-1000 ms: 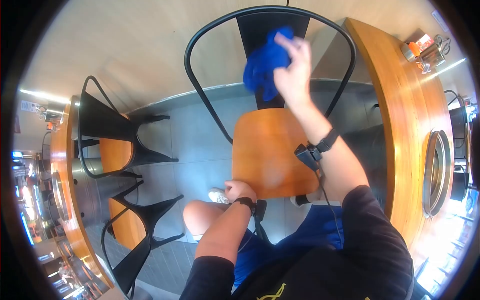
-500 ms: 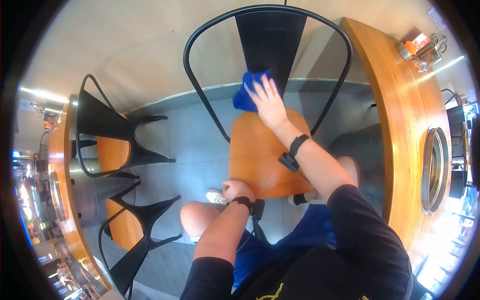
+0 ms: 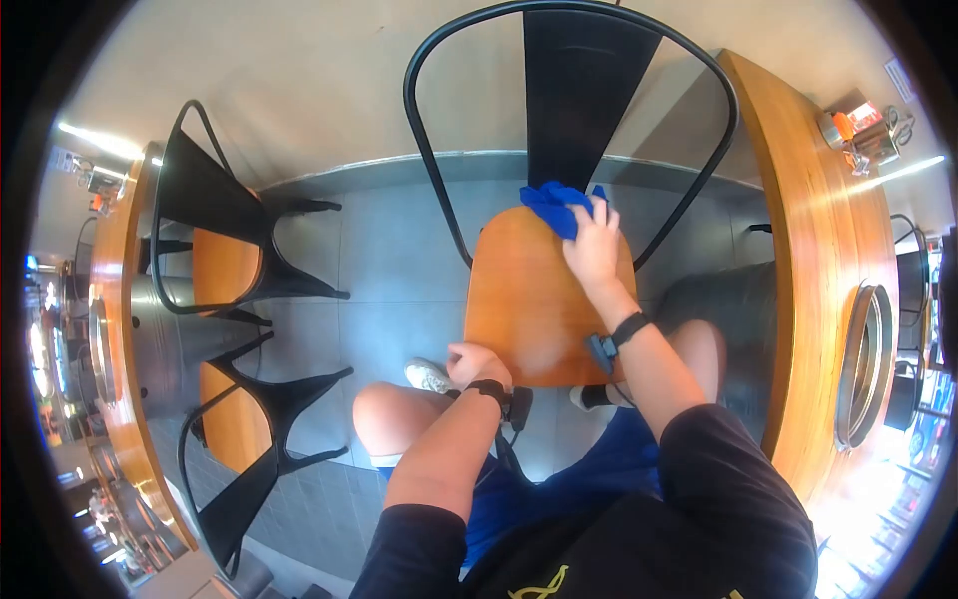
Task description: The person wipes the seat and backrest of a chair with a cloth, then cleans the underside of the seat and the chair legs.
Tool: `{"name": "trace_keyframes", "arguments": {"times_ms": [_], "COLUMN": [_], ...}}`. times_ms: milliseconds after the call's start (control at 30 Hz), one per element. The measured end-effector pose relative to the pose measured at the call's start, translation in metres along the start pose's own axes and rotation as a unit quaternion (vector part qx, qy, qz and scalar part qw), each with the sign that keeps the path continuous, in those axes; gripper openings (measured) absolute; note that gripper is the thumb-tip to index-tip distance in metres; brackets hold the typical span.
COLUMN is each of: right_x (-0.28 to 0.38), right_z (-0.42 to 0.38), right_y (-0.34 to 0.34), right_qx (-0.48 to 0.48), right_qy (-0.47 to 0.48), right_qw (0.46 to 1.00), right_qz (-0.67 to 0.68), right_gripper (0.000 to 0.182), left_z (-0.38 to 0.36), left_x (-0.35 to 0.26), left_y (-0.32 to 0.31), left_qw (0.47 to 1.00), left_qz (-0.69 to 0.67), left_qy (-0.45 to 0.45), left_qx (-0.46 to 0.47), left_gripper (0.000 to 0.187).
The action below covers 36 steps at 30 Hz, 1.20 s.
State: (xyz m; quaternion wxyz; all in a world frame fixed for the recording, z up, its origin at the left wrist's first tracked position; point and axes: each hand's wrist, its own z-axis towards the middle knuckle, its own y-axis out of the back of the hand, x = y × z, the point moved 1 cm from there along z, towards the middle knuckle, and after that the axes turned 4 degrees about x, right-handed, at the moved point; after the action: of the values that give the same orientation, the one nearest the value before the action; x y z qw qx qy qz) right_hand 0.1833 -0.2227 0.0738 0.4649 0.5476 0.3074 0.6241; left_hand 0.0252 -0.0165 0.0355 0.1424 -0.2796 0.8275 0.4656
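A black metal chair (image 3: 584, 85) with a wooden seat (image 3: 529, 299) stands in front of me, its backrest away from me. My right hand (image 3: 596, 245) presses a crumpled blue cloth (image 3: 552, 205) onto the rear edge of the seat, fingers bent over it. At the seat's front left edge, my left hand (image 3: 481, 366) is closed around the rim, its fingertips partly hidden. Each wrist wears a black strap with a small device.
On the right stands a wooden table (image 3: 798, 250) with a round metal inset (image 3: 863, 364) and a utensil holder (image 3: 876, 140). Two more black chairs (image 3: 205, 200) stand beside another wooden table (image 3: 115, 260) on the left. A wall rises behind the chair.
My right hand has brought the blue cloth down from the lower backrest to the seat's rear edge, shifting right. My left hand stays at the front left edge. The view has shifted slightly.
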Motion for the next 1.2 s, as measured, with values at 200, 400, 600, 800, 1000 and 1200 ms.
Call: {"name": "trace_keyframes", "arguments": {"times_ms": [200, 400, 600, 800, 1000, 1200], "right_x": [0.091, 0.099, 0.026, 0.022, 0.099, 0.065], "right_z": [-0.084, -0.110, -0.144, -0.179, -0.196, -0.234], "right_y": [-0.020, 0.012, 0.072, 0.041, 0.017, 0.024], "right_qx": [0.141, 0.207, 0.173, 0.131, 0.155, 0.172], "right_qy": [0.207, 0.253, 0.156, 0.187, 0.363, 0.445], "right_qw": [0.968, 0.935, 0.970, 0.974, 0.913, 0.878], "right_qz": [0.036, 0.134, 0.073, 0.000, 0.103, 0.027], "right_gripper": [0.048, 0.050, 0.047, 0.031, 0.059, 0.060], "left_z": [-0.009, -0.008, 0.006, 0.001, 0.080, 0.077], "left_x": [-0.005, -0.009, 0.004, 0.004, 0.053, 0.054], "left_y": [0.005, 0.019, 0.000, 0.013, -0.005, 0.036], "left_qw": [1.000, 0.990, 0.998, 0.990, 0.753, 0.683], "left_qz": [0.007, -0.053, -0.012, -0.090, -0.407, -0.368], "left_qy": [0.014, 0.029, 0.019, 0.010, 0.070, 0.062], "left_qx": [0.024, 0.125, 0.058, 0.112, 0.512, 0.628], "left_gripper": [0.060, 0.062, 0.063, 0.081, 0.113, 0.113]}}
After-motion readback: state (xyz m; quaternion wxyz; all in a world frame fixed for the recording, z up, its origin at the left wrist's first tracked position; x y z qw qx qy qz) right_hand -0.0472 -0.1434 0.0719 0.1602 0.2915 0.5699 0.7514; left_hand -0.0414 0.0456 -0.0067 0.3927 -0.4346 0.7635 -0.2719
